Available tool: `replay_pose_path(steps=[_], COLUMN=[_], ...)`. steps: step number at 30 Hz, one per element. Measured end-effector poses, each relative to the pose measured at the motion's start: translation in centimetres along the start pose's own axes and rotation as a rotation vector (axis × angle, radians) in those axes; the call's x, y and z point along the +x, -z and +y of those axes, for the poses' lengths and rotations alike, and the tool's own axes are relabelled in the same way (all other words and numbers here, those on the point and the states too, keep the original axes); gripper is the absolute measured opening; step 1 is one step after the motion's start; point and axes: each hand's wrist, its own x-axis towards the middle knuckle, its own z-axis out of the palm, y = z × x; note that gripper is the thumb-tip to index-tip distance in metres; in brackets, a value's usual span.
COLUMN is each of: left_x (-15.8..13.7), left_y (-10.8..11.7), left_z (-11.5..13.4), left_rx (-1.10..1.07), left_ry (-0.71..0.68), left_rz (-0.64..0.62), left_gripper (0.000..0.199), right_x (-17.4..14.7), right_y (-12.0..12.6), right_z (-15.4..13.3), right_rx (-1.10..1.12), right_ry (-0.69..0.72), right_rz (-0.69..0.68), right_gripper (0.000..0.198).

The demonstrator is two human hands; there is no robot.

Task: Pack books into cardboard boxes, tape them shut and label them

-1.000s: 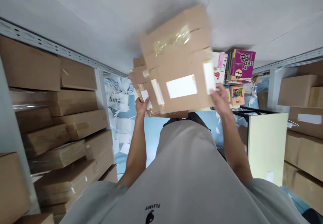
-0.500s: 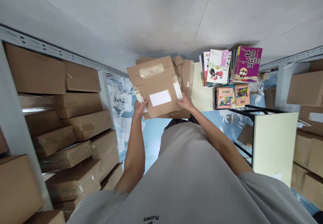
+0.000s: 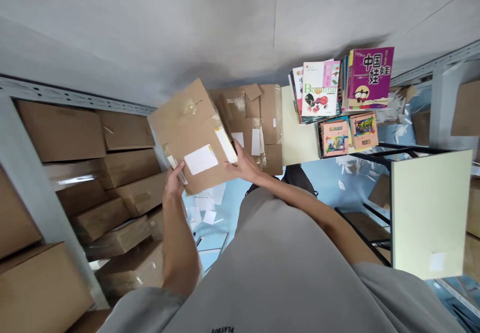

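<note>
Left fingers (image 3: 178,169), right fingers (image 3: 240,156) hold tilted cardboard box (image 3: 180,130) at opposite sides.

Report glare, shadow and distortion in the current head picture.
Head view: the label on the held carton is bright white without legible print; tape at left glints; a soft shadow darkens the wall behind the purple book; the left shelf post leans, probably from wide-angle distortion.

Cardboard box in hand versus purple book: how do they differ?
The cardboard box is brown with white labels; the purple book has large black characters. The left hand and right hand hold the box; the book lies beside other books. The box looks larger than the book.
</note>
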Motion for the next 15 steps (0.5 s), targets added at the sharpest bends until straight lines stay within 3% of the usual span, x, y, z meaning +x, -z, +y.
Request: replay_pose_path(steps=[3, 6, 9, 11, 13, 15], left_x=[-1.8, -3.3, -4.5, -5.2, -5.9, -6.7], left_y=[2.7, 5.0, 6.3, 6.7, 6.9, 7.1], left_z=[0.8, 0.8, 0.2, 0.0, 0.2, 0.8], left_rx=[-0.041, -0.068, -0.126, -0.157, -0.147, -0.033], left_ry=[-0.018, -0.049, -0.075, -0.112, -0.141, -0.126], left_rz=[0.019, -0.005, 0.08, 0.149, 0.179, 0.162], left_gripper=[0.034, 0.049, 0.063, 0.067, 0.071, 0.079], right_x=[-0.4, -1.7, -2.9, -2.5, -0.7, 2.1], right_y=[-1.0, -2.0, -2.1, -1.1, 0.9, 3.2], right_z=[-3.5, -7.1, -9.1, -8.5, -6.1, -2.4], right_rx=[0.03, 0.015, 0.034, 0.103, 0.155, 0.065], right_ry=[0.064, 0.167, 0.269, 0.324, 0.291, 0.065], right_rz=[-0.055, -0.11, -0.146, -0.171, -0.116, 0.167], right_gripper=[0.092, 0.09, 0.084, 0.069, 0.054, 0.06])
